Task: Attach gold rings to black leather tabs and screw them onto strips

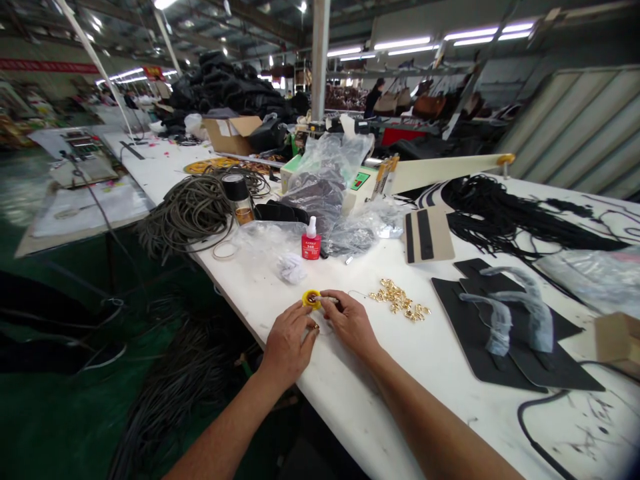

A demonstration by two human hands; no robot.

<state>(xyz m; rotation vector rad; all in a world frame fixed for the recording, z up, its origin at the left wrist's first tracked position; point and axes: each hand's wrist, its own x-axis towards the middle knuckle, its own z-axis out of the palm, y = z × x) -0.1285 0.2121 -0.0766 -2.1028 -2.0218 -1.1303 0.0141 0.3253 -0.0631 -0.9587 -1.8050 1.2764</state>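
A small yellow round container (311, 299) with something dark inside sits near the table's front edge. My left hand (290, 341) is beside it, thumb and fingertips closed on a small gold piece (315, 327). To the right of the container, my right hand (347, 321) pinches a thin, light-coloured stick-like tool (325, 299) whose tip reaches over the container. Behind stands a red bottle (311, 245) with a white nozzle. A pile of gold metal pieces (399, 299) lies to the right of my right hand.
Crumpled white tissue (291, 268) and clear plastic bags (325, 173) lie behind. At left are coiled cords (185, 207) and a black-capped can (239, 199). Black panels with wrapped handles (480, 333) lie right. The white table's (345, 413) edge runs diagonally under my arms.
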